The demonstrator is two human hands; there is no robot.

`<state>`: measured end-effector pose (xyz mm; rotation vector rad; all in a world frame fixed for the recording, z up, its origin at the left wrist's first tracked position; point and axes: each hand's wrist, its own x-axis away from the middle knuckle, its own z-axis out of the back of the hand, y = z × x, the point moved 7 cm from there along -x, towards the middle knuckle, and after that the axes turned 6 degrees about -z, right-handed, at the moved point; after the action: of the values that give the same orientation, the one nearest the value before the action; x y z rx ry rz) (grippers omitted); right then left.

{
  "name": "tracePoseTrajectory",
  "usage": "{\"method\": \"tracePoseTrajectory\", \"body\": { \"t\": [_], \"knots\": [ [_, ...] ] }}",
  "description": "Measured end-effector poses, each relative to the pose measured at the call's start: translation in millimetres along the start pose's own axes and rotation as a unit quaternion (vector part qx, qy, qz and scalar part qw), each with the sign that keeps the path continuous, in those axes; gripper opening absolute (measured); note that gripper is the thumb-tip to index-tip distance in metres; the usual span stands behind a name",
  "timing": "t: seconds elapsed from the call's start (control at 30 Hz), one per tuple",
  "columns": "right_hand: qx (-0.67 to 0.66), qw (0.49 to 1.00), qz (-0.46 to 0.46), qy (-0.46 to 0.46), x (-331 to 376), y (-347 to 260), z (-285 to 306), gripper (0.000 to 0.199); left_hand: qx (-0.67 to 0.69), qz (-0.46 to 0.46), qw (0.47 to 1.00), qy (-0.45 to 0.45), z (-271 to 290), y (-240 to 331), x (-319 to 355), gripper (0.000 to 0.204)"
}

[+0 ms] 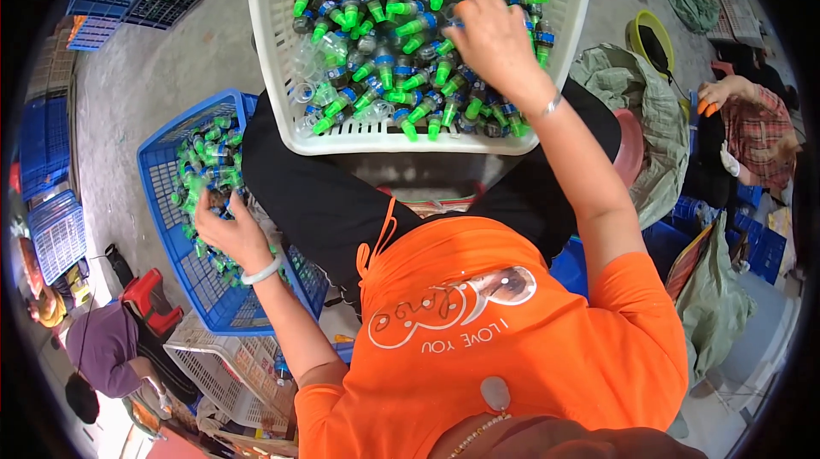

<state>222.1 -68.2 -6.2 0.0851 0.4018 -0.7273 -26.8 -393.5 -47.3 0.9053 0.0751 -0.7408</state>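
Right hand point(500, 40): grip curled, fingertips down among small bottles point(386, 75), clear with blue bands and green caps; grasping or not, cannot tell. Left hand point(229, 233): grip loosely parted, apparently released, above the blue basket point(243, 322); green blur at the fingertips, too smeared to identify.

Location of small bottles: heaped in the white basket point(410, 146), in front of the person, and piled in the blue basket, beside the left leg.

Progress, by judgement: partway. Good quantity in the blue basket; large heap left in the white basket, with clear plastic pieces point(333, 47) at its left side.

Orientation: jumbled, mostly lying, no common long axis. Nearest bottle point(416, 25), left of the right hand: long axis nearly crosswise, cap leftward. Others nearer the front wall: caps toward the person.

Surroundings: red stool point(149, 301), left; pale green sack point(641, 117) and yellow tub point(636, 36), right.
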Motion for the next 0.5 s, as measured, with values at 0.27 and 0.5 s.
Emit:
{"method": "tracePoseTrajectory", "body": {
  "t": [0.27, 0.5],
  "knots": [
    [0.124, 0.991, -0.05, -0.021, -20, 12, -39, 0.014, 0.023, -0.33, 0.919, -0.215, -151, 148, -14, 0.029],
    [0.152, 0.984, -0.068, -0.063, -21, 3, -50, 0.01, -0.163, -0.425, 0.857, -0.243, -232, 128, -28, 0.037]
  ]
}}
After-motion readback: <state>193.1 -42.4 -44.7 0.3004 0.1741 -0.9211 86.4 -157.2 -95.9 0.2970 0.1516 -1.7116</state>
